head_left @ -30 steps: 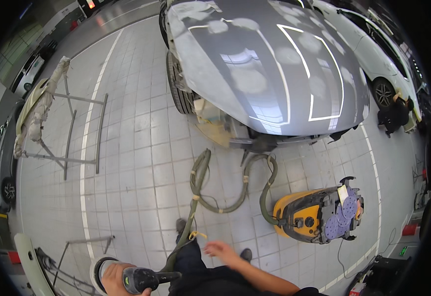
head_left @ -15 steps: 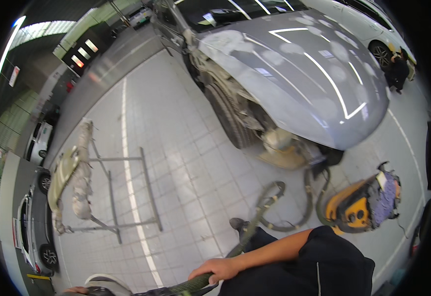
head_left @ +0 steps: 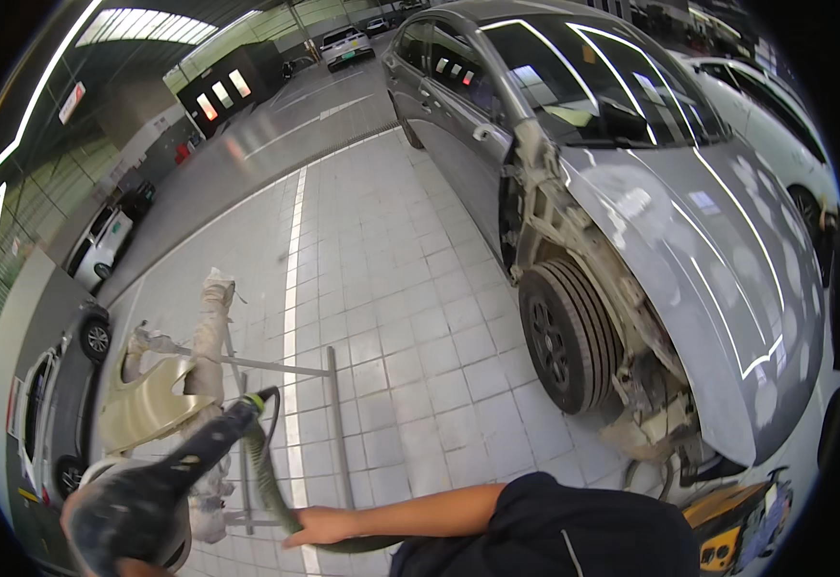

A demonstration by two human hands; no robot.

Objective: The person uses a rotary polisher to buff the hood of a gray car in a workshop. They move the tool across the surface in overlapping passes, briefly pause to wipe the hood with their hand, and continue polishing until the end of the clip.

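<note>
My left hand (head_left: 72, 524) is wrapped around a black power sander (head_left: 132, 505) at the lower left, with only parts of the fingers showing. The sander's long handle points up and to the right. A ribbed green hose (head_left: 268, 481) runs down from the handle's end. My right hand (head_left: 322, 527) is closed on this hose, the arm reaching in from the right. Just beyond the sander, a gold curved body panel (head_left: 146, 409) rests on a stand (head_left: 335, 428) with wrapped, padded arms. The sander overlaps part of the panel and stand.
To the right stands a grey car (head_left: 631, 279) with its front fender off, its wheel (head_left: 559, 337) exposed, and pale patches on the hood. An orange and black machine (head_left: 728, 524) is at the lower right. A white line (head_left: 292, 279) crosses the tiled floor (head_left: 420, 337).
The view has swung, so the car sits farther right and the stand is nearer the middle. The sander in my left hand has come up into sight. My right hand, still on the hose, appears farther left.
</note>
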